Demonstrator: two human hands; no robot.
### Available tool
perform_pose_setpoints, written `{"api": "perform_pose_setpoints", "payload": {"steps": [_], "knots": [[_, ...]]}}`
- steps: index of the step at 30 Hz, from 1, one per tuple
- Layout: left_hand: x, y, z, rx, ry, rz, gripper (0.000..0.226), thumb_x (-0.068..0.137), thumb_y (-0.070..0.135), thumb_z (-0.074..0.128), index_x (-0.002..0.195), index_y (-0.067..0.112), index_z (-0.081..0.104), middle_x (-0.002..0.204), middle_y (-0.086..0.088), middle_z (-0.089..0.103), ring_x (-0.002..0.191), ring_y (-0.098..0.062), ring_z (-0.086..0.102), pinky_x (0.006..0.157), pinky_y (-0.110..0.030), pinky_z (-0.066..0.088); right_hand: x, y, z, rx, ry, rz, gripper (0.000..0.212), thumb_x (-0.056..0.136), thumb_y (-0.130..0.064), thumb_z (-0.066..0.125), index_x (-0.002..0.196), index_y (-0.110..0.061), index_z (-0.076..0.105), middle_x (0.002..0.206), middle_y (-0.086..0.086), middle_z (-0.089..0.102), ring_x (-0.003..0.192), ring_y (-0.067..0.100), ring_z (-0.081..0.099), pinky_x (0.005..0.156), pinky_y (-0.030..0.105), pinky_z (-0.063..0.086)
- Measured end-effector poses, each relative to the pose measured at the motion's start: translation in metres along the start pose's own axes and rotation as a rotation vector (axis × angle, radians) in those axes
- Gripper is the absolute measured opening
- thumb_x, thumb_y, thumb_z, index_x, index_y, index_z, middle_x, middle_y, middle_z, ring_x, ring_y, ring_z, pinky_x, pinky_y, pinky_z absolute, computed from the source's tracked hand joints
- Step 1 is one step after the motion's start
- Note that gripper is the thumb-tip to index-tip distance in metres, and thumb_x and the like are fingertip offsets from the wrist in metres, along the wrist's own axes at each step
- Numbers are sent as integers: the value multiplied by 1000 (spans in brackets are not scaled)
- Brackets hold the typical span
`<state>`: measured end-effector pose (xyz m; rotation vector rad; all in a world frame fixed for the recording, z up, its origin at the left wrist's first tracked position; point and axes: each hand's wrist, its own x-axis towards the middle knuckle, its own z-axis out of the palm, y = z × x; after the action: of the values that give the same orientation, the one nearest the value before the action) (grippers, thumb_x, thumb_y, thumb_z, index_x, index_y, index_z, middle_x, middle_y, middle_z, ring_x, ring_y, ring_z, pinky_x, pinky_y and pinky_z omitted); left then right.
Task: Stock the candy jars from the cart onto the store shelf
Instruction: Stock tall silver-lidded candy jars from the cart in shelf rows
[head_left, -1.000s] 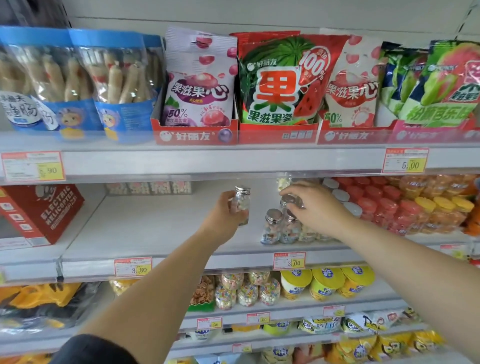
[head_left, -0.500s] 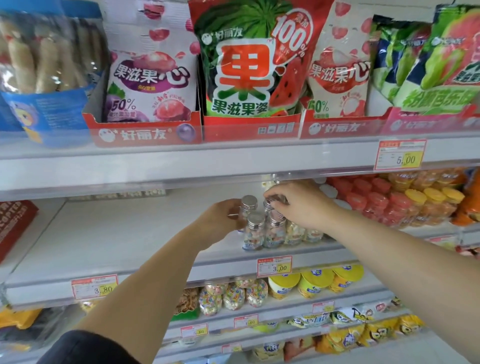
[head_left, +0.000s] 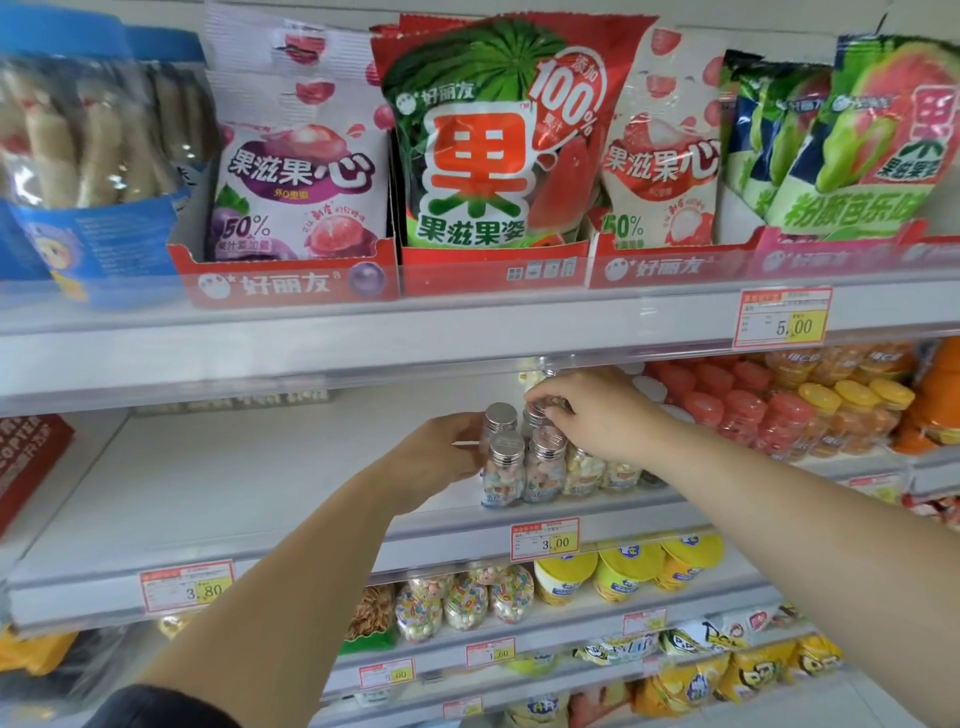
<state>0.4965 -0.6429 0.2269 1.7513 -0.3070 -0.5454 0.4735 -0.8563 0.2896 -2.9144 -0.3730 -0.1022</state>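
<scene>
Entry, head view. Both of my hands are up at the middle shelf (head_left: 249, 499).

Left hand (head_left: 441, 457): fingers are curled round the side of the rear jar (head_left: 500, 420), and its silver cap shows just past the fingertips. The jar is upright. I cannot tell whether its base is on the shelf.

Right hand (head_left: 602, 415): palm is down and the fingertips pinch the cap of a second jar (head_left: 535, 418), which is mostly hidden beneath the hand.

Between the two hands, on my side, stand the front jars (head_left: 503, 470). They are upright and touch side by side, clear, with pale mixed candy and silver caps. More of the same row runs under the right wrist.

Right of the right hand are red-lidded tubs (head_left: 727, 410), then yellow-lidded tubs (head_left: 852, 400). Below that hand, on the shelf edge, a price tag (head_left: 544, 540) reads 3.00.

Above both hands, the upper shelf (head_left: 467, 332) carries gummy bags (head_left: 488, 140) standing in red trays.
</scene>
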Motion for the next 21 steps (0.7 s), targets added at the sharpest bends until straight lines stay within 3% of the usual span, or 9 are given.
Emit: {"api": "perform_pose_setpoints", "payload": {"steps": [6, 8, 11, 13, 17, 21], "knots": [[-5, -2, -3, 92, 115, -38, 50, 93, 2, 57, 140, 20, 52, 139, -3, 53, 119, -21, 59, 104, -39, 49, -13, 1, 8, -5, 46, -15, 40, 101, -13, 43, 133, -31, 59, 139, -9, 58, 130, 19, 47, 109, 44, 34], [-17, 0, 0, 181, 232, -5, 47, 95, 6, 54, 137, 28, 53, 138, 4, 53, 109, -14, 62, 98, -34, 52, -31, -5, 13, 5, 185, -56, 37, 99, -10, 48, 129, -26, 63, 133, -7, 61, 125, 21, 50, 108, 44, 32], [-56, 3, 10, 264, 401, 131, 36, 98, 12, 51, 126, 34, 57, 125, 12, 60, 88, -3, 61, 71, -12, 49, -67, -21, 28, 69, 381, -139, 28, 94, -8, 58, 116, -21, 70, 116, -7, 67, 110, 20, 55, 101, 42, 38], [-91, -5, 18, 328, 448, 248, 33, 98, 10, 50, 120, 32, 62, 120, 14, 63, 95, 0, 62, 72, -4, 46, -92, -36, 46, 119, 414, -212, 23, 91, -9, 60, 109, -19, 71, 107, -7, 67, 104, 16, 55, 96, 37, 39], [-160, -56, 28, 443, 349, 291, 29, 96, 3, 53, 114, 22, 67, 107, 10, 69, 87, 3, 63, 75, -7, 46, -131, -71, 103, 239, 268, -270, 15, 89, -10, 65, 101, -15, 72, 93, -3, 70, 92, 19, 58, 81, 35, 45], [-214, -139, 35, 482, 282, 52, 29, 97, 8, 53, 119, 24, 66, 106, 13, 67, 93, -2, 63, 80, -12, 48, -163, -97, 179, 376, -49, -191, 16, 89, -19, 58, 99, -21, 70, 95, -6, 71, 89, 21, 65, 76, 35, 50]]}}
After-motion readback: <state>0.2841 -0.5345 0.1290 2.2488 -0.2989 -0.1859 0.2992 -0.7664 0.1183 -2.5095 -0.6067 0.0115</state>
